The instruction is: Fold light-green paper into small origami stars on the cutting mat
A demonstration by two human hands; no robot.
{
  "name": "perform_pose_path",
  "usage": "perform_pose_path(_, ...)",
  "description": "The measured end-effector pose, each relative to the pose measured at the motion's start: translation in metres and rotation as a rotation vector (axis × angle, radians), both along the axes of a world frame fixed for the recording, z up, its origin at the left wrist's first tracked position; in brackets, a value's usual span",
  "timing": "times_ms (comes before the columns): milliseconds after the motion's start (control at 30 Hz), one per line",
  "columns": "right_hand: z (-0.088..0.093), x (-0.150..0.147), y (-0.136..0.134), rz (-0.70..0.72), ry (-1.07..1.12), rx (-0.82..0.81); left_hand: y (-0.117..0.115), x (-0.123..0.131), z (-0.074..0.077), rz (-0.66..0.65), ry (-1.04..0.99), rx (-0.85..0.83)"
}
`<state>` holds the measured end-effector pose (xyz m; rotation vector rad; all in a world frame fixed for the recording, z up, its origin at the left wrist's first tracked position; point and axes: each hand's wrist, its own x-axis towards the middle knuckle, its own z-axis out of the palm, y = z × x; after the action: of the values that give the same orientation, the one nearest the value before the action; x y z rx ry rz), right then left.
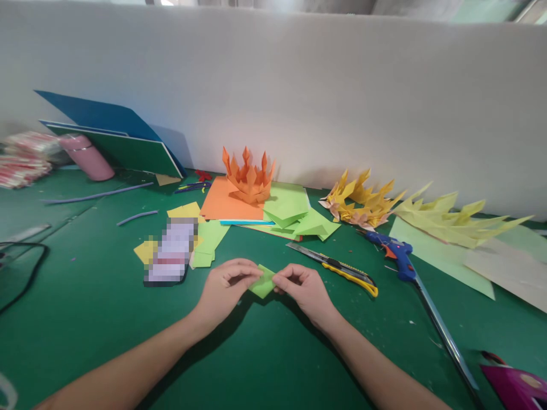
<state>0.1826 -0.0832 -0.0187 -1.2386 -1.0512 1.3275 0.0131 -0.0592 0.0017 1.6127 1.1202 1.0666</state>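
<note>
A small folded piece of green paper (262, 283) is held between my two hands, above the green table. My left hand (225, 285) pinches its left edge between thumb and fingers. On the other side, my right hand (304, 289) pinches the right corner with thumb and forefinger. Just beyond the hands lie loose green sheets (288, 202) and an orange sheet (216, 196). An orange folded-paper crown (250, 182) stands on these sheets. To the right of my right hand rests a yellow-handled box cutter (342, 270) with its blade out.
A phone (173, 250) lies left of my hands on yellow and green paper. To the right are a blue glue gun (397, 253) with a long glue stick, a yellow paper crown (363, 199) and a pale green one (457, 216). A pink bottle (88, 158) leans at the back left.
</note>
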Motion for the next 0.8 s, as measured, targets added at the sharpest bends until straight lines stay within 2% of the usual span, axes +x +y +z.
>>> perform_pose_path(233, -0.0022, -0.0006, 0.0009, -0.005, -0.008, -0.009, 0.0015, -0.0018, 0.0000, -0.046, 0.042, -0.021)
perform_pose_path(433, 0.0021, -0.0004, 0.0004, 0.044, 0.005, -0.001, 0.0017, -0.0015, -0.0031, -0.006, 0.016, -0.095)
perform_pose_path(567, 0.0036, -0.0016, -0.0016, 0.131, -0.103, 0.021, 0.0007, -0.0011, -0.0042, 0.025, -0.036, -0.122)
perform_pose_path(800, 0.0011, -0.0027, -0.0017, 0.118, -0.164, 0.005, -0.0004, -0.0009, 0.0010, 0.019, 0.021, -0.086)
